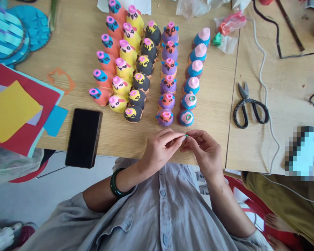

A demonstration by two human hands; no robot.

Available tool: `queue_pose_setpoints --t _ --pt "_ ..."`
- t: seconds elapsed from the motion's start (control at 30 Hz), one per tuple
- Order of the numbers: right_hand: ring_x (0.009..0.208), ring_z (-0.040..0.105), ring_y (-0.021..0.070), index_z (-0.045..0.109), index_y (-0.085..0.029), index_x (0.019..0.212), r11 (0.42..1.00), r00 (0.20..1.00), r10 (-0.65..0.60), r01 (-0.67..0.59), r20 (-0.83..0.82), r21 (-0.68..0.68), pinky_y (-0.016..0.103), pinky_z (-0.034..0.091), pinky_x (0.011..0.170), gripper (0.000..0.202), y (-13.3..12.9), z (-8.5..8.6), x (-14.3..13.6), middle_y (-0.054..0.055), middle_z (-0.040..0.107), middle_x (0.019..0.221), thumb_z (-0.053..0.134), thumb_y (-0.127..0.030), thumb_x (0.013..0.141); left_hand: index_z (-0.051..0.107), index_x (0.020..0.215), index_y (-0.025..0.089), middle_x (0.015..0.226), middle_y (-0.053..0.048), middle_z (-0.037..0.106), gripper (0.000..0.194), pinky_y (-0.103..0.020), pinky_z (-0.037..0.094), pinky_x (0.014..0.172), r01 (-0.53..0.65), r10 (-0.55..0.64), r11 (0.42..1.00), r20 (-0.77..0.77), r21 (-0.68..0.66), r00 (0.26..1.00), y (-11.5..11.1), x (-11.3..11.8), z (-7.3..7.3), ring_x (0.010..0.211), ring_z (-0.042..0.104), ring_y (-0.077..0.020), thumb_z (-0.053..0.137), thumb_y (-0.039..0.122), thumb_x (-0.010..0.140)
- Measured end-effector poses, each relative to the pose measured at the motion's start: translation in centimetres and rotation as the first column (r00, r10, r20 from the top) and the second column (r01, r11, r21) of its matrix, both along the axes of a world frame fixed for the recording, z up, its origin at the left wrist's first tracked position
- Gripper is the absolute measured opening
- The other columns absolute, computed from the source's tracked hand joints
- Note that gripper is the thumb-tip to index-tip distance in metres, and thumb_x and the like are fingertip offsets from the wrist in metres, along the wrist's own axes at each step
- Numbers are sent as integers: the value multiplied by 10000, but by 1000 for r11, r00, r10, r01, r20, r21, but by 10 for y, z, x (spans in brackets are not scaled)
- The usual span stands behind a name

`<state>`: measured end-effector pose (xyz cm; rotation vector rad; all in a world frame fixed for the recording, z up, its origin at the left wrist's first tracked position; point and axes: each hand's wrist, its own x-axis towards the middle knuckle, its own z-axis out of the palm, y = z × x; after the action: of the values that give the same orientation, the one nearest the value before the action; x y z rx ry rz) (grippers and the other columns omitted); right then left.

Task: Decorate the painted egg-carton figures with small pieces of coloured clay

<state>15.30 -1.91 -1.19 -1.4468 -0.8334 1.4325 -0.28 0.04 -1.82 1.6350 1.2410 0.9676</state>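
Observation:
My left hand and my right hand meet at the table's front edge. Both are closed, and their fingertips pinch a tiny piece of green clay, mostly hidden between them. Just beyond stands a column of blue clay figures with pink tops. The nearest blue figure and the one behind it each carry a small green ring; the farther ones have plain pink tops. To their left, a purple figure with an orange face heads another column. Black, yellow and orange figures fill several more columns.
Black-handled scissors lie at right beside a white cable. Wrapped red clay and green clay sit farther back. At left are a phone and coloured paper. Another person's leg is at lower right.

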Motion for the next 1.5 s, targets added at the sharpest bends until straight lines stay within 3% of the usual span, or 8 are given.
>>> queue_pose_setpoints --t 0.2,0.4,0.6,0.77,1.17,1.33,1.5 --pt "637 651 127 720 -187 850 1000 998 -21 20 61 20 268 638 573 225 7 2 4 2 683 740 815 -387 811 766 1154 133 807 -48 741 280 -217 482 610 -59 59 998 36 0 998 2 0 -1 626 591 -101 638 303 971" --pt "590 572 97 740 -194 814 971 954 -151 94 257 220 205 576 464 123 54 15 29 -11 653 731 795 -303 809 783 1080 141 771 -26 736 253 -192 498 632 -35 40 997 76 -69 996 4 -11 0 644 625 -91 574 261 1005" --pt "582 532 92 733 -184 819 941 898 -135 -17 419 339 181 488 401 81 113 17 38 -3 652 747 753 -262 816 780 1046 137 792 -39 744 211 -186 522 659 7 -4 999 76 -37 997 -2 -17 -11 675 654 -98 584 190 987" --pt "560 517 93 712 -181 786 934 817 -109 -110 566 339 182 431 398 61 141 16 29 -16 628 689 717 -225 829 770 1046 110 772 -42 702 212 -159 492 583 69 -69 998 75 6 995 0 -16 -12 640 627 -85 573 150 979" --pt "627 524 119 703 -193 784 929 697 -73 -213 713 303 259 440 542 76 152 10 26 -9 653 738 685 -222 852 764 1054 81 746 -41 670 223 -158 486 586 114 -111 993 102 -26 989 5 -18 -9 635 614 -88 560 119 973" --pt "649 530 124 695 -205 815 914 626 -120 -234 770 333 276 448 590 37 152 5 26 -9 658 771 691 -210 852 764 1044 89 733 -37 653 220 -167 472 556 118 -114 992 105 -32 988 6 -17 -9 612 598 -90 558 127 976" --pt "675 576 138 655 -206 819 931 674 -131 -169 727 324 283 491 597 39 153 2 23 -6 657 774 672 -209 855 761 1068 97 715 -22 619 234 -178 433 512 124 -118 991 100 -57 988 4 -16 -13 561 544 -81 548 157 990"
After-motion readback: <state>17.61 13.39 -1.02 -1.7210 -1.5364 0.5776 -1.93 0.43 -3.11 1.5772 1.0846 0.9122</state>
